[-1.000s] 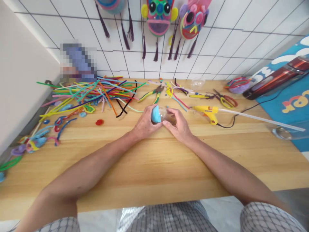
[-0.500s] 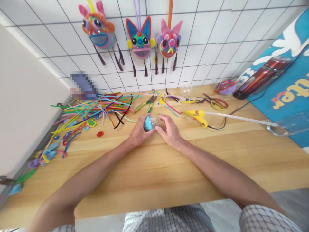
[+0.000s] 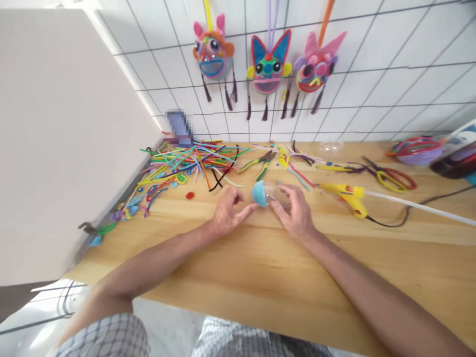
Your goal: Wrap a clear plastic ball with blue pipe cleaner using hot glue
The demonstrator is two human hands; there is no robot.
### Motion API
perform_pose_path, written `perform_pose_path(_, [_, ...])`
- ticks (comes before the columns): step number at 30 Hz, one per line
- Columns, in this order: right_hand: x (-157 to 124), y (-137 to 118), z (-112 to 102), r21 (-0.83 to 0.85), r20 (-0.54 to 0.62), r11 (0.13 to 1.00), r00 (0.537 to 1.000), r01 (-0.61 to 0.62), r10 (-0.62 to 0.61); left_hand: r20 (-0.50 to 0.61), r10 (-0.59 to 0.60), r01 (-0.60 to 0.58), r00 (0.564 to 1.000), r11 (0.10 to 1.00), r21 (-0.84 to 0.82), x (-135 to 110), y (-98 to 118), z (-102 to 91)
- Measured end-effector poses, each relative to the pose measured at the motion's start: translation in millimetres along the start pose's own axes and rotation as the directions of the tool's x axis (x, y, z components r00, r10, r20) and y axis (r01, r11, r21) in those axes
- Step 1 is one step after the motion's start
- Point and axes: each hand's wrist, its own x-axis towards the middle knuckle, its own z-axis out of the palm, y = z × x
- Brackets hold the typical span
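Ball point(image 3: 262, 193) is mid-worktop point(image 3: 223, 267), between the 2 hands, closer to the far edge than the near edge. Can't tell if it rests on the surface or is held just above. Axis from blue-wrapped end to clear end runs left-right, roughly parallel to the far edge; blue end faces the left hand point(image 3: 227, 213). Right hand point(image 3: 299, 210) is nearer: fingers and thumb bent around the clear end, gripping it. Left hand is empty and spread, fingers curled, thumb stretched toward the near-edge side of the blue end; tip is right at it, contact can't be confirmed. So from the left hand, ball lies right and slightly toward the far edge. Glue gun point(image 3: 345, 191) is right of the right hand, nozzle pointing left. Pliers point(image 3: 267, 157) sit beyond the ball, toward the far edge.
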Motion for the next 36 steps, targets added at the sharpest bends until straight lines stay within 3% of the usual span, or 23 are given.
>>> perform_pose_path(2, [1,-4,-4,-0.003,-0.014,1.0,1.0,-0.009,0.009,0.067,-0.052,0.059,0.996,0.993,-0.107,-7,4,-8.3])
perform_pose_path(6, [4,-11,-10,-0.008,0.013,1.0,1.0,-0.016,0.016,0.244,-0.035,0.087,0.969,0.975,-0.206,-16,10,-17.2])
perform_pose_path(10, [5,-12,-13,-0.001,0.013,0.998,0.998,-0.063,0.063,0.422,-0.047,0.171,0.906,0.95,-0.262,-19,15,-18.9])
perform_pose_path(14, [6,-10,-14,-0.006,0.009,0.989,0.989,-0.15,0.15,0.495,0.018,0.126,0.869,0.959,-0.255,-19,17,-19.3])
perform_pose_path(20, [5,-6,-14,-0.014,0.023,0.977,0.977,-0.214,0.214,0.425,0.037,0.051,0.905,0.98,-0.194,-15,11,-24.2])
perform_pose_path(26, [4,-3,-14,-0.024,0.04,0.973,0.972,-0.23,0.231,0.368,0.026,0.05,0.93,0.98,-0.195,-9,11,-30.0])
perform_pose_path(31, [5,-3,-11,-0.019,0.045,0.976,0.975,-0.217,0.218,0.155,-0.183,0.182,0.971,0.983,0.018,20,7,-57.3])
perform_pose_path(33, [6,-5,-10,-0.014,0.043,0.976,0.975,-0.217,0.217,0.057,-0.318,0.301,0.946,0.93,0.21,38,-2,-74.9])
perform_pose_path(35, [8,-8,-10,-0.007,0.05,0.974,0.973,-0.225,0.225,-0.014,-0.456,0.416,0.89,0.799,0.433,52,-14,-91.2])
perform_pose_path(36, [8,-9,-10,-0.001,0.053,0.974,0.973,-0.226,0.226,-0.047,-0.484,0.447,0.874,0.761,0.469,57,-21,-97.4])
